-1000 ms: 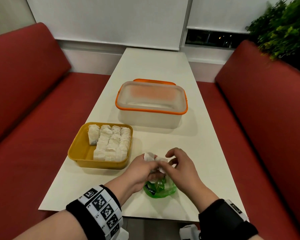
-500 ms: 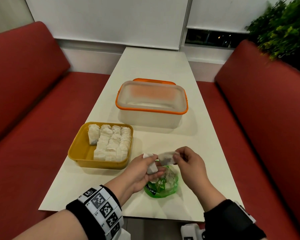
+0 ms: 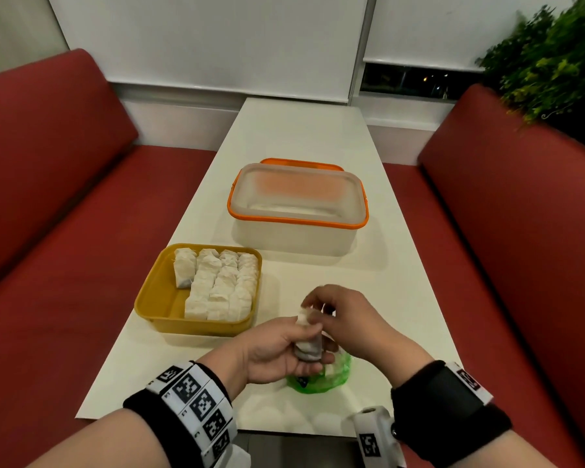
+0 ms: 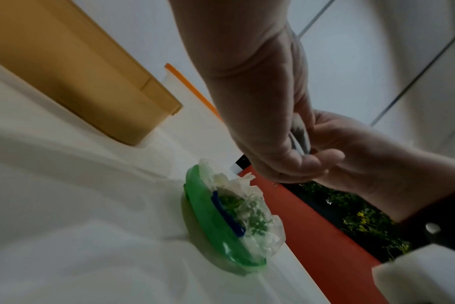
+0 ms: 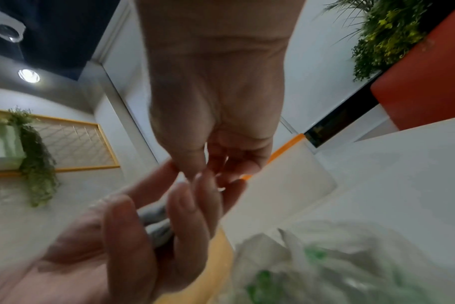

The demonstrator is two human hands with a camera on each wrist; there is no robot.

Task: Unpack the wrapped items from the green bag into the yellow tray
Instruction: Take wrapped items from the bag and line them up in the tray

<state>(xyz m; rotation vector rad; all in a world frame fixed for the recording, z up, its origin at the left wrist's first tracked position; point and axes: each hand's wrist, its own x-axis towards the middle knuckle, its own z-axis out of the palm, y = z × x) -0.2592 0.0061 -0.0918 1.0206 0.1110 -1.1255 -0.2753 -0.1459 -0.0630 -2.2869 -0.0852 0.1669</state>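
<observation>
While the left hand (image 3: 277,349) curls its fingers and thumb round a white wrapped item (image 3: 307,339) and holds it upright above the bench (image 3: 318,136), the right hand (image 3: 348,319) meets it from the other side, fingertips pinching the item's top end. Both hands hang directly over the green bag (image 3: 321,376), which lies crumpled on the bench near its front edge. Just to the left stands the yellow tray (image 3: 156,298), its right part filled with rows of wrapped items (image 3: 223,285). Beyond it sits an orange-rimmed container (image 3: 298,211).
</observation>
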